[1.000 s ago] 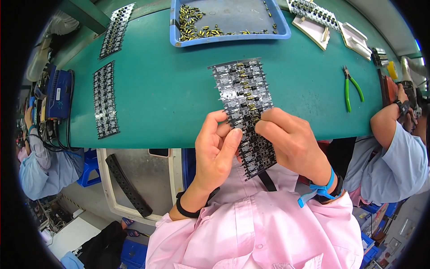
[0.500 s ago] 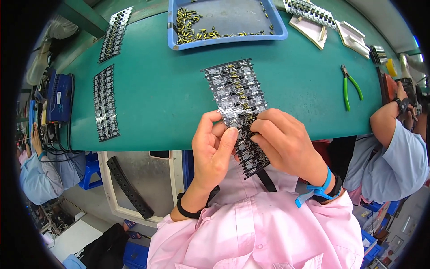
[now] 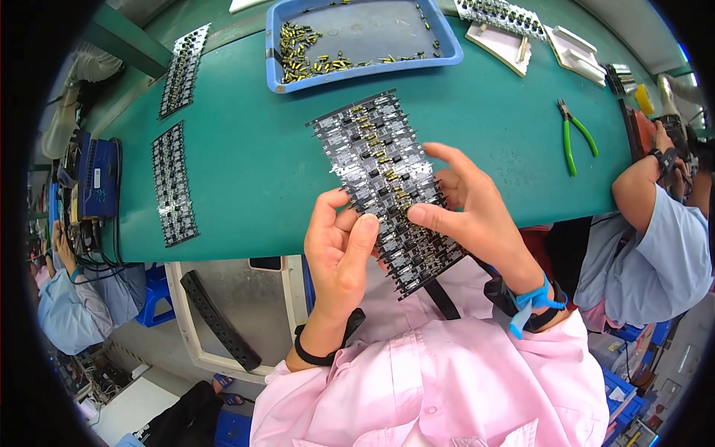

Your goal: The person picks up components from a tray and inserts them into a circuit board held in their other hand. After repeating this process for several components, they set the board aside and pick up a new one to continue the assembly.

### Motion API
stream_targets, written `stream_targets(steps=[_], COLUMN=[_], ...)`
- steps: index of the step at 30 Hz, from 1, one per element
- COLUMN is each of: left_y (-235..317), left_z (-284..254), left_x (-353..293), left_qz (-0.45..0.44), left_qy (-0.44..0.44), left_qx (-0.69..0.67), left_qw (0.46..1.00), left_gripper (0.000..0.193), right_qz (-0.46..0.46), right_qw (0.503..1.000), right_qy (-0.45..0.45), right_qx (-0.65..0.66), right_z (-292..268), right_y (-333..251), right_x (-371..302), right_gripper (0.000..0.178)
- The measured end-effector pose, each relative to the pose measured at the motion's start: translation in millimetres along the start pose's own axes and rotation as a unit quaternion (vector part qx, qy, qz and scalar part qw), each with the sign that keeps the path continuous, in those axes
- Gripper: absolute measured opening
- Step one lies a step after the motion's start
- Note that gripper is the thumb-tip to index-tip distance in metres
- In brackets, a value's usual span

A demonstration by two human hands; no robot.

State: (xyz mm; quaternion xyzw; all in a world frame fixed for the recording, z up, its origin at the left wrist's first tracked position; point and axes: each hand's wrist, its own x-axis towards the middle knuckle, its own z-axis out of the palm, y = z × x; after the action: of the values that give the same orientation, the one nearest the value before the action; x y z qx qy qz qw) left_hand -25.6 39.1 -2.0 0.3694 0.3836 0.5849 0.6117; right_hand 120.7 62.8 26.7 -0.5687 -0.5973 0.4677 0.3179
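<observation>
A long circuit board panel (image 3: 357,160), dark with silvery parts, slants above the table's near edge. Small yellow-and-black cylindrical components run down its middle; fewer show toward its near end. My left hand (image 3: 339,253) grips the panel's left edge, thumb on the face and fingers partly hidden underneath. At the right edge my right hand (image 3: 488,220) pinches the panel, its thumb tip on the face beside a yellow component. The right index finger stretches out past the edge, while the other fingers are partly behind the board.
A blue tray (image 3: 357,77) holds many loose yellow-and-black components (image 3: 296,65). Two similar panels lie at left, one the nearer panel (image 3: 173,186). Green-handled cutters (image 3: 570,138) rest at right, below white holders (image 3: 497,46). People sit at both sides; a blue box (image 3: 97,175) stands at left.
My right hand has gone from fingers bunched over the panel's face to thumb on top with fingers spread at its edge. The panel has shifted slightly left and tilted.
</observation>
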Motion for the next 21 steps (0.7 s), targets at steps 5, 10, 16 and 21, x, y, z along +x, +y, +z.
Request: stream_targets(steps=[5, 10, 16, 21], left_y=[0.9, -1.6, 13.4, 19.8], left_z=[-1.3, -3.6, -0.4, -9.3], left_x=[-1.5, -1.1, -0.5, 7.6], left_qz=[0.000, 0.001, 0.039, 0.008], left_qy=[0.006, 0.001, 0.013, 0.016], left_qx=[0.002, -0.004, 0.016, 0.005], left_qw=[1.000, 1.000, 0.999, 1.000], left_gripper=[0.023, 0.025, 0.028, 0.030], right_qz=[0.055, 0.014, 0.017, 0.020], right_qw=[0.961, 0.963, 0.960, 0.973], right_qy=[-0.071, -0.067, -0.087, -0.111], right_qx=[0.263, 0.261, 0.264, 0.202], right_z=[5.9, 7.2, 9.9, 1.5], right_y=[6.3, 5.3, -8.4, -11.2], right_x=[3.5, 4.8, 11.7, 26.8], right_gripper=[0.043, 0.041, 0.040, 0.035])
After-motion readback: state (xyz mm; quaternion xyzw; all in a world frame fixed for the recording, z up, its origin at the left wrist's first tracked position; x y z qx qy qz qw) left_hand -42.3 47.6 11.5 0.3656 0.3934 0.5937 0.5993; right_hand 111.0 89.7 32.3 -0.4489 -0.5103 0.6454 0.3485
